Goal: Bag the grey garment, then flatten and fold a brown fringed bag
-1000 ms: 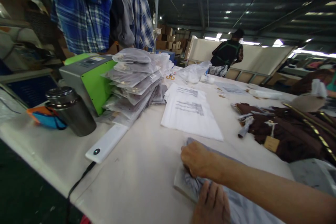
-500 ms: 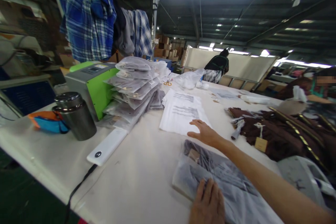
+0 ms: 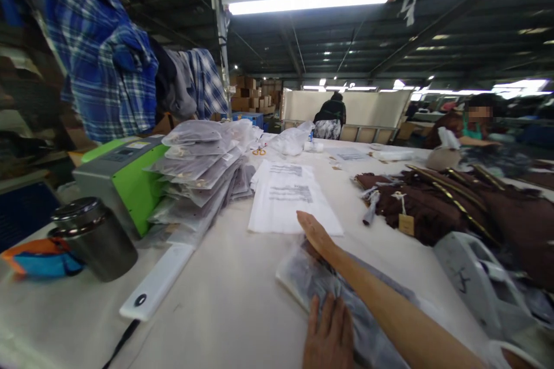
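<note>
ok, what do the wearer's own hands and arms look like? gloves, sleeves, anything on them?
Both bare: no gloves. Right hand and its slim forearm show no sleeve, watch or band. Left hand: no rings visible on the fingers; its forearm is out of frame.

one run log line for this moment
left hand: laid on translucent flat plastic bag of grey fabric | right hand: by bag's far edge, contact unclear | beyond: printed white rectangular sheets
</note>
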`<state>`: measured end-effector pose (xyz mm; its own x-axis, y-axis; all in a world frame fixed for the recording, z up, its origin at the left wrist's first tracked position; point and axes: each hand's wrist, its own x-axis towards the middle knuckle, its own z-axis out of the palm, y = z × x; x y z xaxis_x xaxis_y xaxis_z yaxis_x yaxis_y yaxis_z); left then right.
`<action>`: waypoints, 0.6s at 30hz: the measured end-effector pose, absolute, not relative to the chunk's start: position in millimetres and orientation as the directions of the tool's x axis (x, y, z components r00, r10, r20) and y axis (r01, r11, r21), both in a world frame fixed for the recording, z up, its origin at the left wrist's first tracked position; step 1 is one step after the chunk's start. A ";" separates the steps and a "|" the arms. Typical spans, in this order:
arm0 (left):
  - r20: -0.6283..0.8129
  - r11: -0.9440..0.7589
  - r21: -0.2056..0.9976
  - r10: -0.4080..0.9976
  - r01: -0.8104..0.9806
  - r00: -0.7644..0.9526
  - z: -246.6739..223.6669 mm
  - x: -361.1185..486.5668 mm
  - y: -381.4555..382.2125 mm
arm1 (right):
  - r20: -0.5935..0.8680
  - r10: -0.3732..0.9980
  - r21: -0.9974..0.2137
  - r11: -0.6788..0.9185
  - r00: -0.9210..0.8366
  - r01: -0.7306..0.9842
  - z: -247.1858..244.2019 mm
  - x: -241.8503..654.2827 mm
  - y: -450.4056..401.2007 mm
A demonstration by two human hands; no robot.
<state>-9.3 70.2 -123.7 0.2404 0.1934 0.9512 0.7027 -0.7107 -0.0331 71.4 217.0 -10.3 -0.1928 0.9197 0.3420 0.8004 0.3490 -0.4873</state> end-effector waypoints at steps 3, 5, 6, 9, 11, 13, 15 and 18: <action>0.931 -0.746 -0.020 0.229 0.666 0.284 -118.2 -13.9 66.9 | 0.367 0.922 -0.527 0.316 -0.124 0.789 6.0 112.1 204.8; 0.903 -0.771 -0.016 0.262 0.637 0.340 -110.6 -21.3 63.8 | 0.363 0.926 -0.510 0.292 -0.106 0.809 9.2 140.5 182.5; 0.883 -0.777 -0.019 0.283 0.629 0.376 -104.9 -26.2 63.9 | 0.356 0.929 -0.493 0.275 -0.097 0.825 7.2 153.2 169.1; 0.752 -0.756 -0.034 0.411 0.654 0.515 -82.7 -42.1 75.4 | 0.312 0.947 -0.439 0.214 -0.076 0.872 -13.6 176.8 131.8; 0.604 -0.711 -0.021 0.551 0.703 0.576 -69.1 -49.4 92.0 | 0.264 0.961 -0.417 0.187 -0.078 0.889 -34.0 179.1 116.9; 0.459 -0.665 0.025 0.671 0.746 0.582 -60.3 -53.1 111.0 | 0.223 0.971 -0.408 0.169 -0.082 0.897 -51.5 174.5 111.7; 0.342 -0.628 0.099 0.750 0.772 0.566 -56.1 -55.1 126.7 | 0.208 0.975 -0.406 0.159 -0.078 0.900 -62.2 169.3 113.4; 0.199 -0.592 0.230 0.806 0.772 0.558 -53.9 -59.0 138.6 | 0.206 0.975 -0.419 0.168 -0.086 0.892 -71.1 171.7 120.7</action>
